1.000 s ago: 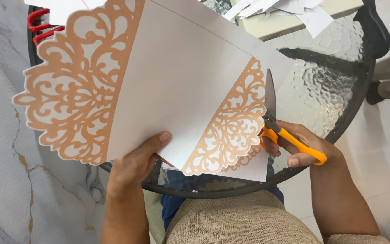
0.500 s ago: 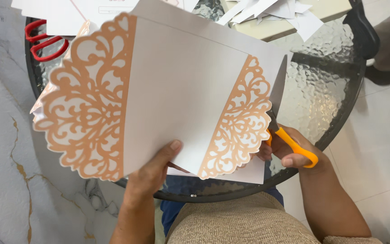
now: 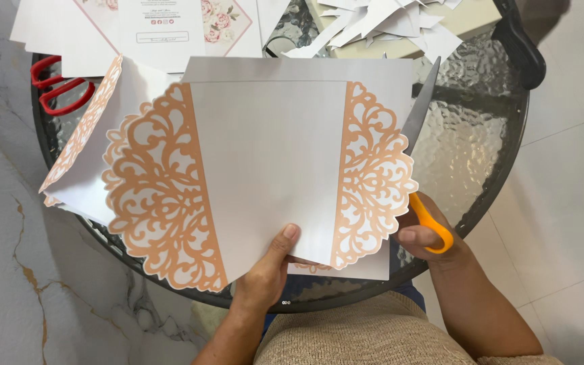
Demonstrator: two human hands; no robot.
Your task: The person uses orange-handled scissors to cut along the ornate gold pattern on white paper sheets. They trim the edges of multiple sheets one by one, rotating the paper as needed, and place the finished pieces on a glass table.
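Surface: round glass table [image 3: 488, 135] with a dark rim, over pale marble floor.
Sheet: white paper sheet [image 3: 268, 176] with orange lace panels at both sides, held flat above the table at centre frame.
Change: the sheet has swung round from a steep tilt a second ago to nearly square now, and its right scalloped edge faces the blades.
Left hand: left hand [image 3: 265, 277] pinches the sheet's bottom edge, thumb on top.
Right hand: right hand [image 3: 427, 236] is clenched through the orange handle of the scissors [image 3: 422, 111]; the blade stands up along the right lace edge, touching or just beside it.
Reading: looks like cutting goes on around that scallop.
Behind: red scissors [image 3: 59, 84] at the left rim, paper scraps [image 3: 380, 23] and a floral card [image 3: 170, 23] at the far side.
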